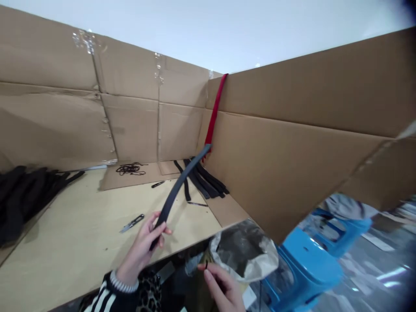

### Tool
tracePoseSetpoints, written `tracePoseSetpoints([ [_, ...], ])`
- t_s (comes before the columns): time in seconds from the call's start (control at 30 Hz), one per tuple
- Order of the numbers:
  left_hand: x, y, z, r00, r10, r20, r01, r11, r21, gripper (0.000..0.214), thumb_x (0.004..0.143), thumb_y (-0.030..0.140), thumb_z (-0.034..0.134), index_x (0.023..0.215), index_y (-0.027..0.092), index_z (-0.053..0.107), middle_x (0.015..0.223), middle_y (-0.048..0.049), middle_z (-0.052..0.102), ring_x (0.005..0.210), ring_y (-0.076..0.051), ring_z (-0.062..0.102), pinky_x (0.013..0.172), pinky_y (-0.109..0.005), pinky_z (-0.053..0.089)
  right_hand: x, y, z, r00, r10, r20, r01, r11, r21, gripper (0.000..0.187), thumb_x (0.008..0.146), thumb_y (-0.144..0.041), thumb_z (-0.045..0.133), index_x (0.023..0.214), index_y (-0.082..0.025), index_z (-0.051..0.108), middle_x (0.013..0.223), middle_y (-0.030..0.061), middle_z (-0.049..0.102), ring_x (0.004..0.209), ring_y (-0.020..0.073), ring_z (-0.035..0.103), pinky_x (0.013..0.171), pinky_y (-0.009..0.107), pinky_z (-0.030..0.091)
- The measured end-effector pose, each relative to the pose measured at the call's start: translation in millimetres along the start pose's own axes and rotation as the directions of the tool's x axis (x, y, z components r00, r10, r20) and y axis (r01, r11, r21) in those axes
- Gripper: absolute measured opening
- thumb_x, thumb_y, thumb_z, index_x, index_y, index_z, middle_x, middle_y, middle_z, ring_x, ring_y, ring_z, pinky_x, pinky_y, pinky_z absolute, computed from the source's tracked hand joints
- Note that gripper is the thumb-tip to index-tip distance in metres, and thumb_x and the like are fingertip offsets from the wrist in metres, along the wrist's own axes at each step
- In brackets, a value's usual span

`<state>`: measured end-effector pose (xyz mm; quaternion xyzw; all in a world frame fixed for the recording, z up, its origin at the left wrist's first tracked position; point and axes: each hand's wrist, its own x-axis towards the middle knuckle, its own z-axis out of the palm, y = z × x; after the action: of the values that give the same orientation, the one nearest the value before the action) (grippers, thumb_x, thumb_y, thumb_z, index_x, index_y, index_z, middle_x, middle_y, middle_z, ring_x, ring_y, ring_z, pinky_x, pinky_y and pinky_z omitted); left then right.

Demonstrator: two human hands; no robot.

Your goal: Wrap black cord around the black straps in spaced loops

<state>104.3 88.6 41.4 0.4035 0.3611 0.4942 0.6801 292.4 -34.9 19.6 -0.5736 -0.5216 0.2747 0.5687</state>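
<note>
The hands are apart: the left hand (141, 250) grips a long curved black rubber strip (182, 190) above the pale wooden bench (81, 255); the right hand (224, 288) pinches a tiny black piece (206, 264) beyond the bench's edge.

Snips (132, 223) on the plywood table (65, 260), strips (203, 180) behind (against cardboard (286, 173)), stool (305, 273) at right

Wear: black sleeve (112, 299), white stripes | Cuff: ribbed, white and grey (124, 281) | Also: leopard-print garment (149, 292) | Hands: left hand (141, 249), right hand (224, 286), both bare
</note>
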Motion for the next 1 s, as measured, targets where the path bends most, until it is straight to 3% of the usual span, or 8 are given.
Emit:
tracePoseSetpoints([
  [0.1, -37, 11, -13.6, 1.0, -0.011, -0.004, 0.011, 1.0, -0.023, 0.064, 0.079, 0.046, 0.068, 0.128, 0.016, 0.039, 0.067, -0.003, 0.065, 0.038, -0.003, 0.034, 0.04, -0.016, 0.024, 34, -48, 24, 0.934, -0.28, 0.222, 0.292, 0.956, -0.023, 0.018, 0.085, -0.029, 0.06, 0.089, -0.021, 0.076, 0.07, 0.0067, 0.066, 0.065, 0.0148, 0.062, 0.062, 0.023, 0.051],
  [0.23, -62, 25, -27.7, 1.0, 0.0, 0.009, 0.001, 0.995, -0.101, 0.065, 0.079, 0.06, 0.06, 0.125, 0.016, 0.047, 0.059, -0.0013, 0.058, 0.046, -0.009, 0.044, 0.043, -0.019, 0.029, 61, -88, 79, 0.894, -0.427, 0.136, 0.417, 0.904, 0.099, 0.02, 0.087, -0.026, 0.059, 0.098, -0.024, 0.076, 0.076, 0.0081, 0.06, 0.08, 0.0167, 0.061, 0.061, 0.023, 0.049],
  [0.37, -69, 37, -51.5, 0.988, -0.012, 0.153, 0.029, 0.994, -0.109, 0.051, 0.088, 0.054, 0.052, 0.124, 0.019, 0.058, 0.069, -0.0033, 0.058, 0.055, -0.009, 0.047, 0.052, -0.021, 0.037, 76, -93, 128, 0.918, -0.378, 0.117, 0.333, 0.899, 0.285, 0.019, 0.087, -0.024, 0.06, 0.097, -0.031, 0.075, 0.096, 0.0074, 0.068, 0.117, 0.0198, 0.052, 0.089, 0.029, 0.047],
  [0.47, -73, 39, -69.5, 0.96, -0.06, 0.275, 0.109, 0.98, -0.168, 0.038, 0.091, 0.044, 0.053, 0.123, 0.026, 0.062, 0.083, -0.0046, 0.058, 0.063, -0.008, 0.052, 0.059, -0.02, 0.042, 81, -91, 152, 0.924, -0.352, 0.148, 0.253, 0.855, 0.453, 0.019, 0.089, -0.024, 0.059, 0.097, -0.032, 0.074, 0.113, 0.0042, 0.065, 0.112, 0.0169, 0.056, 0.093, 0.029, 0.046],
  [0.63, -83, 33, -81.7, 0.823, 0.059, 0.565, 0.281, 0.823, -0.494, 0.045, 0.089, 0.034, 0.058, 0.132, 0.045, 0.049, 0.1, -0.0038, 0.061, 0.046, -0.001, 0.047, 0.041, -0.012, 0.036, 81, -91, 178, 0.946, -0.257, 0.195, 0.081, 0.775, 0.627, 0.012, 0.086, -0.029, 0.063, 0.085, -0.027, 0.074, 0.094, 0.0032, 0.069, 0.098, 0.015, 0.061, 0.089, 0.027, 0.047],
  [0.77, -87, 36, -83.3, 0.851, 0.123, 0.511, 0.237, 0.779, -0.581, 0.045, 0.085, 0.032, 0.065, 0.128, 0.037, 0.055, 0.091, -0.0016, 0.061, 0.039, 0.005, 0.035, 0.04, -0.009, 0.031, 81, -91, 189, 0.949, -0.223, 0.222, 0.022, 0.75, 0.661, 0.016, 0.084, -0.037, 0.064, 0.083, -0.024, 0.072, 0.101, 0.0045, 0.067, 0.082, 0.0135, 0.061, 0.067, 0.024, 0.048],
  [0.87, -90, 37, -86.4, 0.891, 0.059, 0.451, 0.2, 0.839, -0.506, 0.05, 0.074, 0.033, 0.077, 0.121, 0.031, 0.06, 0.082, 0.0013, 0.057, 0.039, 0.005, 0.043, 0.041, -0.009, 0.032, 85, -89, 190, 0.954, -0.127, 0.27, -0.097, 0.724, 0.683, 0.02, 0.082, -0.04, 0.063, 0.086, -0.021, 0.069, 0.117, 0.0065, 0.062, 0.046, 0.002, 0.039, 0.041, 0.02, 0.028],
  [1.0, -96, 24, -92.1, 0.868, 0.029, 0.496, 0.187, 0.906, -0.38, 0.062, 0.068, 0.03, 0.082, 0.123, 0.032, 0.055, 0.082, 0.0007, 0.058, 0.04, 0.0, 0.05, 0.038, -0.009, 0.038, 103, -87, 186, 0.985, -0.025, 0.171, -0.099, 0.732, 0.674, 0.021, 0.078, -0.038, 0.063, 0.09, -0.021, 0.065, 0.125, 0.007, 0.058, 0.04, -0.0019, 0.025, 0.039, 0.021, 0.019],
])
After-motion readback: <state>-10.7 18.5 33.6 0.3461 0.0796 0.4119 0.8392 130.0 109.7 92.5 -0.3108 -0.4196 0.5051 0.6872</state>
